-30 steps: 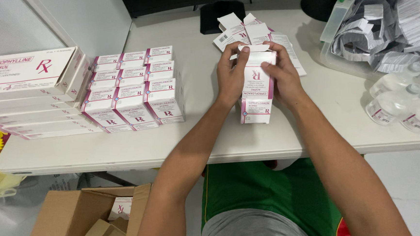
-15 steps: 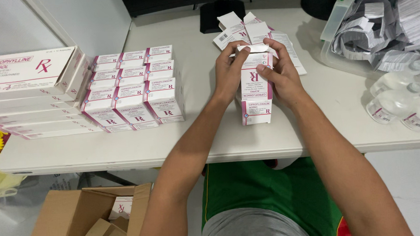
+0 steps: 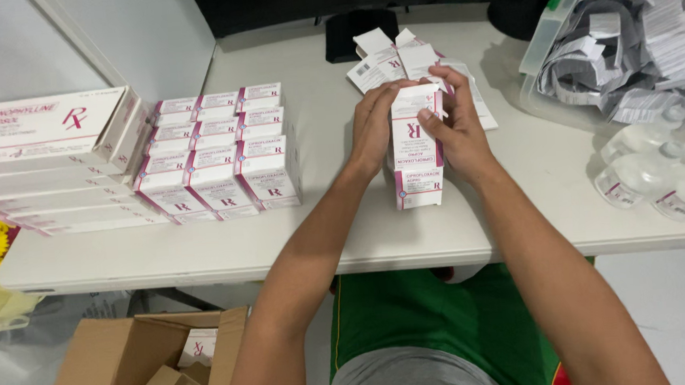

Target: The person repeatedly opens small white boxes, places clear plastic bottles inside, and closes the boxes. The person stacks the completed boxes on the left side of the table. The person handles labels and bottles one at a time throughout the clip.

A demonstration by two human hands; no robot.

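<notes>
While a dozen finished cartons (image 3: 217, 156) stand left of it, both hands' fingers (image 3: 427, 120) grip the half-closed white carton (image 3: 416, 152).

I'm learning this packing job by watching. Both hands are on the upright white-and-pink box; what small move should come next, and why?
Probably press the top flap shut. The left hand steadies the side of the box standing on the table, while the right hand has fingertips at its top edge, where the flap looks not fully tucked. Finished boxes sit stacked to the left.
</notes>
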